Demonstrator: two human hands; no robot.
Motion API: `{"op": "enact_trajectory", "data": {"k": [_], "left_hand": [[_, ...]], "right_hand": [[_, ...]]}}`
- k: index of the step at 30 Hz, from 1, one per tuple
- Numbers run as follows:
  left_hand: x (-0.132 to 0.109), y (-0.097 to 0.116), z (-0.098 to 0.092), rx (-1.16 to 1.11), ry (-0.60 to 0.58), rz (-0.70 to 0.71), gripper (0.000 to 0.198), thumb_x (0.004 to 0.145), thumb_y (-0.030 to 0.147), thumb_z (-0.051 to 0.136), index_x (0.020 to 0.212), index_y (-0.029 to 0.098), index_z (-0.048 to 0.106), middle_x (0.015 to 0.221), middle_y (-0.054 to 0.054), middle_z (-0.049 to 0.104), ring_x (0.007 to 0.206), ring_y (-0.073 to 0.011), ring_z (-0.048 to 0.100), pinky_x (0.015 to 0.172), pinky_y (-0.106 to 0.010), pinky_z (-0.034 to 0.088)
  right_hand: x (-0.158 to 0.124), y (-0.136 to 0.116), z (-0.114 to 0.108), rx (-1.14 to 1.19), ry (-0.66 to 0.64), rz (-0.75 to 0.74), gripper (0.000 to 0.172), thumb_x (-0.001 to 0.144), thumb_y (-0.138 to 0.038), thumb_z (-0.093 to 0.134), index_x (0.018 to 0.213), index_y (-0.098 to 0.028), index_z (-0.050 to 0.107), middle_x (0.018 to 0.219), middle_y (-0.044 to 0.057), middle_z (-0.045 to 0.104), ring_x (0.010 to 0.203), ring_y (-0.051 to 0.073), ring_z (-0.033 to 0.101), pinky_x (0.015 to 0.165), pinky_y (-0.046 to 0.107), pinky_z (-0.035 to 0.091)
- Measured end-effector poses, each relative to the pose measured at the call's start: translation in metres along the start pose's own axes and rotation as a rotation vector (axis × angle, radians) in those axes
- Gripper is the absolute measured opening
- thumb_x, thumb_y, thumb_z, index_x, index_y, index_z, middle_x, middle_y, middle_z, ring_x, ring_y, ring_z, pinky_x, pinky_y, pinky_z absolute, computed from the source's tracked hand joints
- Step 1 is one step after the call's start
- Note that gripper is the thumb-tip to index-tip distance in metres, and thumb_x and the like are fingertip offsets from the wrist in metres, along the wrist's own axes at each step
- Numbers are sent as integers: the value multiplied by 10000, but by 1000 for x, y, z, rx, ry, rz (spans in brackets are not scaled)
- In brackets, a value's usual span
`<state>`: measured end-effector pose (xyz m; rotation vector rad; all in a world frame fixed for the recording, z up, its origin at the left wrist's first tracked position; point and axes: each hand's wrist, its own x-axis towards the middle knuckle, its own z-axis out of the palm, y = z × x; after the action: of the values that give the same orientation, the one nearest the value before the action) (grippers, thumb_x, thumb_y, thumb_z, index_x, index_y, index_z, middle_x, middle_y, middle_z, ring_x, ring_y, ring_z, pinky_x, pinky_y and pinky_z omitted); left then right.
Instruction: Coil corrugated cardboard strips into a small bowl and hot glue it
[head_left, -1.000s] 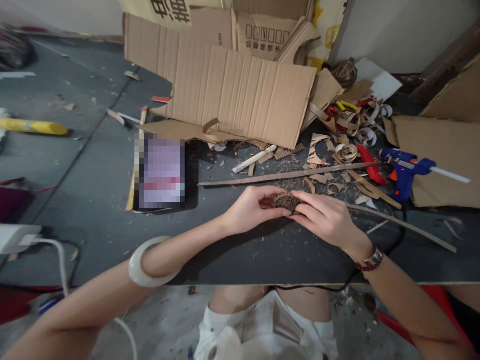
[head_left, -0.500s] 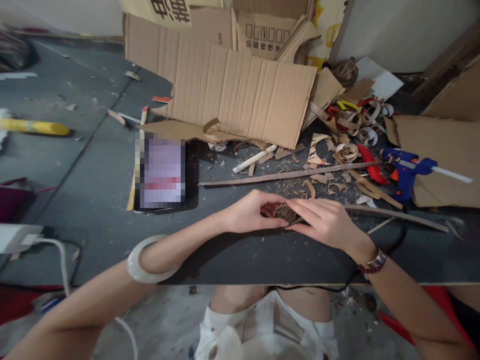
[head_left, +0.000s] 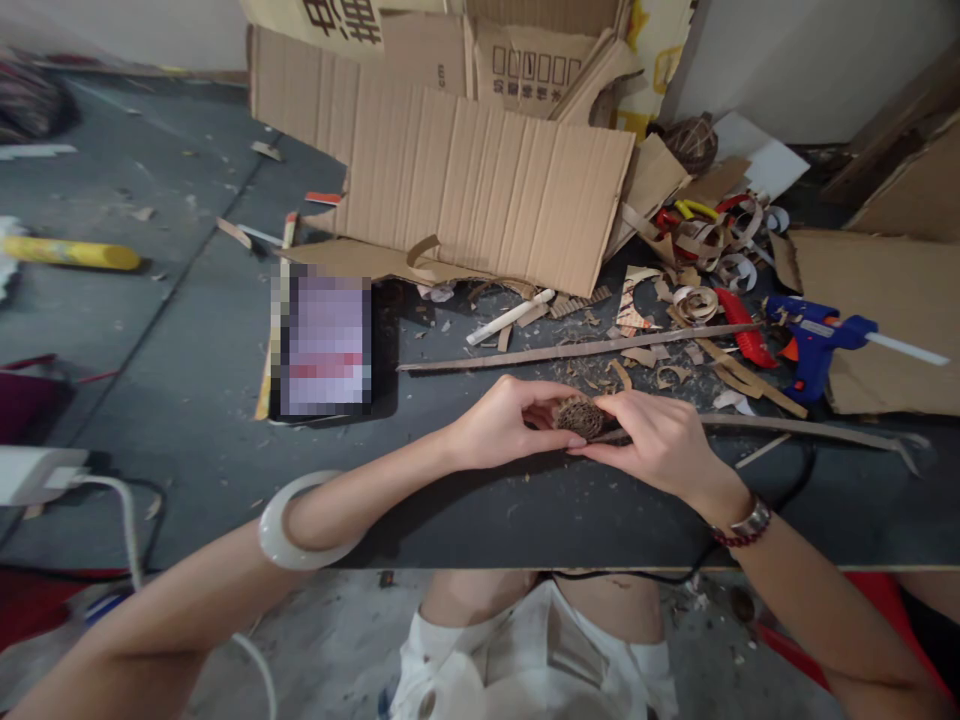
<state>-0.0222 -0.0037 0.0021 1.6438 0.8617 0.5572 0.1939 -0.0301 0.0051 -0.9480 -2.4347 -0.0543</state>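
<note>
Over the dark table, both hands pinch a small brown coil of rolled corrugated cardboard. My left hand grips the coil's left side with curled fingers. My right hand closes over its right side, thumb below. A long thin cardboard strip trails from the coil to the right along the table.
A blue glue gun lies at the right on a cardboard sheet. Large corrugated cardboard leans behind. A long strip, a white glue stick, curled scraps and a tablet lie on the table. A white cable hangs left.
The coil has turned slightly between my fingers and the trailing strip's far end has slid further right. Both hands stay in nearly the same place.
</note>
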Motion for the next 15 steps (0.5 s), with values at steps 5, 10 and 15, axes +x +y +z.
{"op": "enact_trajectory", "data": {"k": [5,10,15], "left_hand": [[2,0,-4,-19,-17,17,434,766,327,700,1144,119,654,770,-27,702,613,-109,618,600,-206,541],[1,0,-6,10,-74,46,446,775,324,686,1157,99,647,847,-53,712,684,-136,640,650,-231,552],[2,1,-7,6,-88,44,452,779,318,677,1168,90,640,850,-56,706,675,-134,628,642,-230,547]], "right_hand": [[1,6,-4,-21,-102,-14,489,890,-365,567,1287,-92,480,1009,126,704,871,215,683,740,306,541],[2,6,-6,-11,-178,-61,523,923,-313,515,1389,-106,402,968,98,708,833,189,676,701,284,534],[3,5,-5,1,-188,-69,504,919,-294,527,1362,-73,431,890,85,703,775,182,665,674,287,528]]}}
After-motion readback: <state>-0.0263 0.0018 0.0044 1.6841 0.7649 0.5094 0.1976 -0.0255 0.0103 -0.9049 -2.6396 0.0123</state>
